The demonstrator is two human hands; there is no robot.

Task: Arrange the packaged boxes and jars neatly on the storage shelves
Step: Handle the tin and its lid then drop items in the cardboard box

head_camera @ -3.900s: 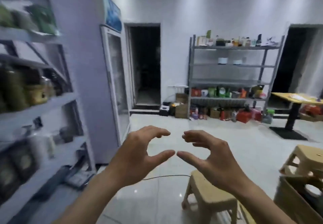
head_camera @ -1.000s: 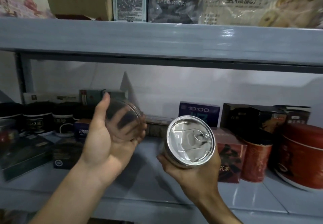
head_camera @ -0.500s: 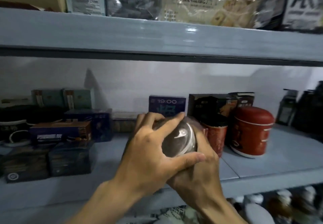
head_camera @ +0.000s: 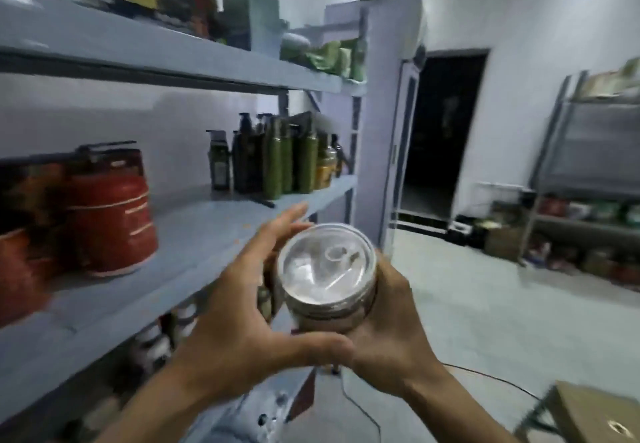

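A person holds a round jar (head_camera: pixel 327 269) in both hands, in the air just off the front edge of the middle shelf (head_camera: pixel 207 235) and not yet resting on it. The left hand (head_camera: pixel 242 304) wraps the jar's left side, fingers reaching round the far side and thumb crossing beneath the near side. The right hand (head_camera: pixel 391 332) cups the right side and base. Each grip is closed on the jar.

The jar is a short cylinder with a clear, glossy plastic lid. Through the lid shows a silvery foil seal with a ring pull.

The shelving is smooth, painted grey-blue board. On the middle shelf, to the left, stands a squat red canister (head_camera: pixel 110 214) with pale bands. Further back is a tight cluster of tall, slim bottles (head_camera: pixel 277 158), dark and olive green. A bare stretch of board lies between them, near the jar. The upper shelf (head_camera: pixel 138 48) carries blurred boxes and packets.

The task looks partly done: many goods already stand on the shelves, while this jar has yet to be set down. A cardboard box (head_camera: pixel 595 415) sits low at the right. Whether more stock waits in it cannot be told.
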